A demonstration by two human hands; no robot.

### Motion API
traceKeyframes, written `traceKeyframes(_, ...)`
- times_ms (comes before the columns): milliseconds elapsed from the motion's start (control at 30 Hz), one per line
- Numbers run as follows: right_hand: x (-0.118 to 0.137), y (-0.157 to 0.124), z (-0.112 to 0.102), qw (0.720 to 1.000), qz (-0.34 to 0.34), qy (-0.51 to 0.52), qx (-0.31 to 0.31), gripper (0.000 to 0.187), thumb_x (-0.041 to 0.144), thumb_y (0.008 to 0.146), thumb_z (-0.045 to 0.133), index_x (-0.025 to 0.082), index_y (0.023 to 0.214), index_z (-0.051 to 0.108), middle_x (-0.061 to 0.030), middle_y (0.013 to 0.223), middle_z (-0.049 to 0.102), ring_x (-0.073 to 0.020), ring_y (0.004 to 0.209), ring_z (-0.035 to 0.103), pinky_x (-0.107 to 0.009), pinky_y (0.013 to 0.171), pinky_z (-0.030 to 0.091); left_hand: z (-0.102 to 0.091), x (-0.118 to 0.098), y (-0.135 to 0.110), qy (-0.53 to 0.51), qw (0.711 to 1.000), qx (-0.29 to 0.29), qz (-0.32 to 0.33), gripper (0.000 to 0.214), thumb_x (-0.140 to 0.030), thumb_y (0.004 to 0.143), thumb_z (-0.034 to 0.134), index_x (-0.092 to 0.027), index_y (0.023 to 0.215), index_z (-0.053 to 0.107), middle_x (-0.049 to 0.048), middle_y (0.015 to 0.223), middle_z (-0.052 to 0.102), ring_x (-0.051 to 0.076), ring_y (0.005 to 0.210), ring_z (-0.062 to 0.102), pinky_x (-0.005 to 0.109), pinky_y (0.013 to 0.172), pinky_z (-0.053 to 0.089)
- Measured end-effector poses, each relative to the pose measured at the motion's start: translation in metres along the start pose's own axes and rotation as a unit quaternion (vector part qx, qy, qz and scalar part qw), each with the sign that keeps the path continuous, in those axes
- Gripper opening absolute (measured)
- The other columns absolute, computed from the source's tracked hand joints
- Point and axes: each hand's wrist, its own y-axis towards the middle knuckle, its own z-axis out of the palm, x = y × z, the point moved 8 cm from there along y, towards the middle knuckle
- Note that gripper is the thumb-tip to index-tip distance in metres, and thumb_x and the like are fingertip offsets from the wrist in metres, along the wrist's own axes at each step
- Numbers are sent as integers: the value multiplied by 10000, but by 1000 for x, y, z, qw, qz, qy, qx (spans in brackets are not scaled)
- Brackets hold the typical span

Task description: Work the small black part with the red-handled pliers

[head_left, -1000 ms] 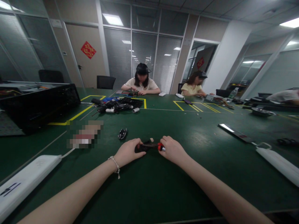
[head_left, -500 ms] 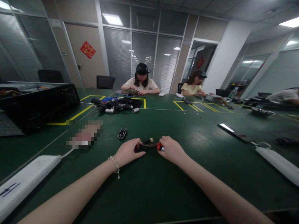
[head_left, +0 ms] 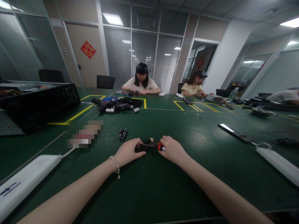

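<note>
My left hand (head_left: 128,152) is closed around a small dark part (head_left: 140,148) just above the green table (head_left: 151,193). My right hand (head_left: 173,148) grips a red-handled tool (head_left: 160,146) with a silvery end. A thin dark piece spans the gap between both hands; whether it belongs to the tool or the dark part I cannot tell. Just beyond the fingers lies a small pale bit (head_left: 151,140). Farther up and left, a small black-and-silver part (head_left: 122,133) rests on the table.
A black computer case (head_left: 39,105) stands at left. A heap of cables and parts (head_left: 116,105) lies ahead. White power banks (head_left: 30,180) flank me, one cabled to a phone (head_left: 235,133). A metal bowl (head_left: 263,112) sits at right. Two people work across the table.
Both hands keep nearly the same place and grip. The red-handled tool has shifted very slightly to the right.
</note>
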Motion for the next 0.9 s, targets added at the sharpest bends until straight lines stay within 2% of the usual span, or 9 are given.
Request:
traceKeyframes(233, 2, 2, 1, 1000, -3, -7, -1, 208, 281, 709, 526, 144, 854, 583, -72, 879, 568, -173, 808, 501, -255, 684, 428, 1, 1, 1, 8, 1000, -10, 7, 283, -443, 703, 553, -209, 858, 519, -5, 808, 566, 161, 708, 534, 245, 584, 369)
traceKeyframes(900, 0, 1, 1, 1000, 1, 1, 1, 207, 281, 715, 524, 146, 859, 584, -74, 893, 567, -169, 813, 505, -253, 693, 433, 0, 1, 1, -1, 1000, 9, -17, 292, -435, 699, 563, -204, 874, 531, -2, 821, 568, 156, 712, 544, 241, 586, 382)
